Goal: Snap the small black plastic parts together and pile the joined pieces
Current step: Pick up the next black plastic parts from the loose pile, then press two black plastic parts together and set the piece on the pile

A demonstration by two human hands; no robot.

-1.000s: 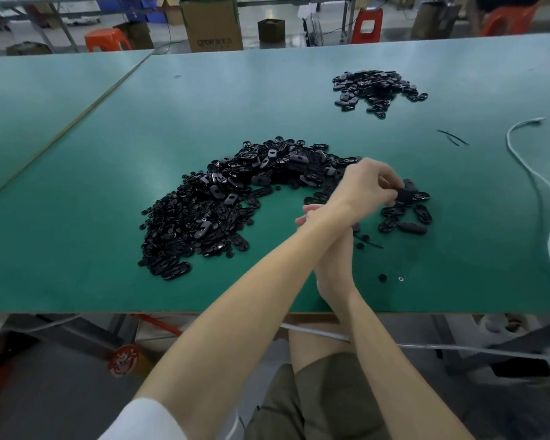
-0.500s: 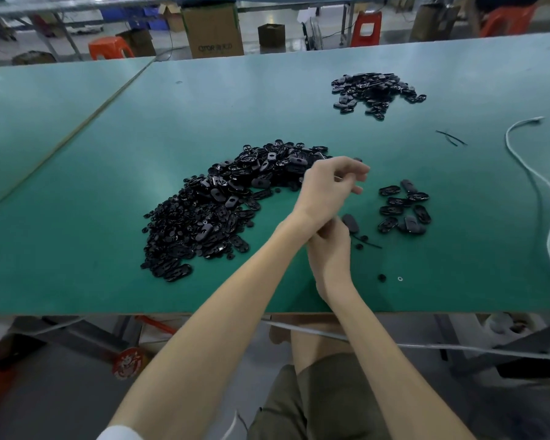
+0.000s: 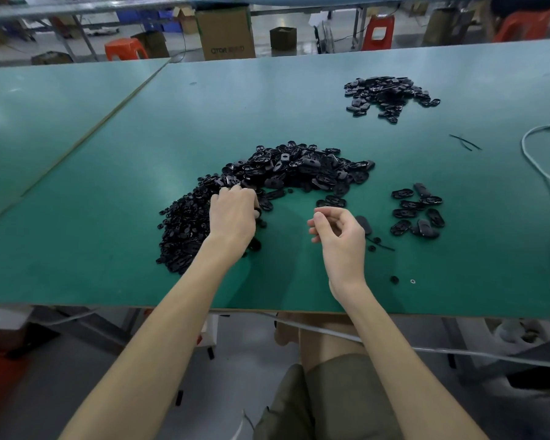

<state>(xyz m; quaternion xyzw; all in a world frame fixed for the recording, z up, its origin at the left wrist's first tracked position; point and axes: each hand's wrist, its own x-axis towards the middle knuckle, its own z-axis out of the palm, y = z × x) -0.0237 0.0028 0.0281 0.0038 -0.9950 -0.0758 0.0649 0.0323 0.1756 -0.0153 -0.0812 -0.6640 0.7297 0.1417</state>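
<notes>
A large curved heap of small black plastic parts (image 3: 286,171) lies mid-table. My left hand (image 3: 232,215) is down on the heap's near left part, fingers curled, and its thumb and fingers seem to pinch a small black part (image 3: 257,213). My right hand (image 3: 338,228) hovers to the right with loosely curled fingers and nothing in it. Right behind it lies a single oval black part (image 3: 363,222). A small group of oval pieces (image 3: 416,214) sits further right, and another pile (image 3: 389,93) lies at the far right.
The green table (image 3: 108,249) ends at a front edge near my body. A white cable (image 3: 540,168) runs along the right side. Thin black strips (image 3: 464,142) and tiny loose bits (image 3: 394,279) lie on the table. Boxes and stools stand beyond the far edge.
My arms were crossed, with the left hand at the small right-hand group. The left hand has swung left onto the large heap, and the right hand is now uncovered at the middle.
</notes>
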